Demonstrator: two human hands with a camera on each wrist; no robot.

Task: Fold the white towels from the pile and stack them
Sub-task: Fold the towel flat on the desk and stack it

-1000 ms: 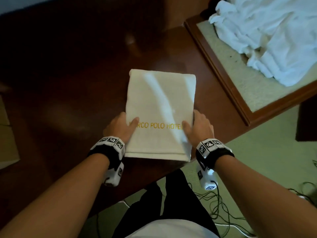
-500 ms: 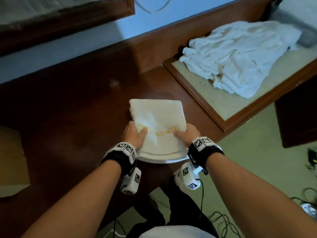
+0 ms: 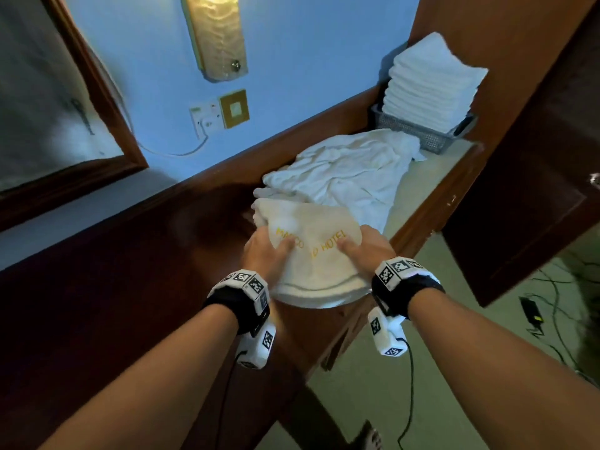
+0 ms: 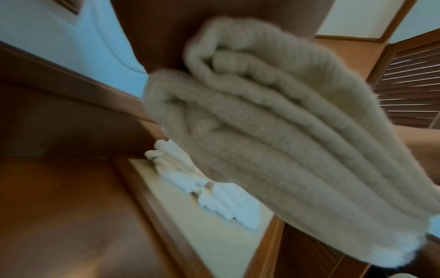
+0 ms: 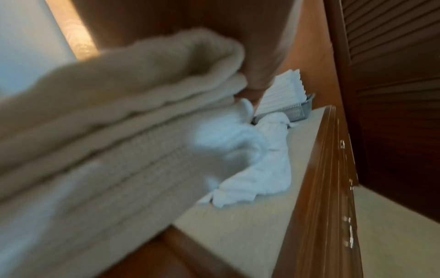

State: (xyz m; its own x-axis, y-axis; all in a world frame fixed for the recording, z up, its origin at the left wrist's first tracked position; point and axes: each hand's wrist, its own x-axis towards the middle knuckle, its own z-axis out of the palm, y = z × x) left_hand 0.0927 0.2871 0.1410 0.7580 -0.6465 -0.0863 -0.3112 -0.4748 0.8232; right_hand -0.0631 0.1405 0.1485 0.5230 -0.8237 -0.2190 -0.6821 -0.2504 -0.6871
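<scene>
A folded cream towel [image 3: 313, 251] with yellow hotel lettering hangs in the air above the dark wooden desk [image 3: 113, 287]. My left hand [image 3: 264, 253] grips its left edge, thumb on top, and my right hand [image 3: 363, 250] grips its right edge the same way. Its stacked folds fill the left wrist view [image 4: 273, 131] and the right wrist view [image 5: 107, 131]. Beyond it lies the loose pile of white towels [image 3: 344, 170] on a beige-topped side table [image 3: 431, 180]. A stack of folded white towels [image 3: 428, 82] stands in a grey mesh basket [image 3: 418, 131] at the back right.
A framed mirror [image 3: 48, 108] and a wall lamp [image 3: 216, 34] hang on the blue wall, with a socket and cable [image 3: 207, 120] below. A dark louvred door [image 3: 535, 157] stands at the right. Cables [image 3: 552, 303] lie on the green floor.
Both hands have lifted the folded towel off the desk and carried it forward and to the right, toward the loose pile. My view has tilted up, bringing the basket stack into sight.
</scene>
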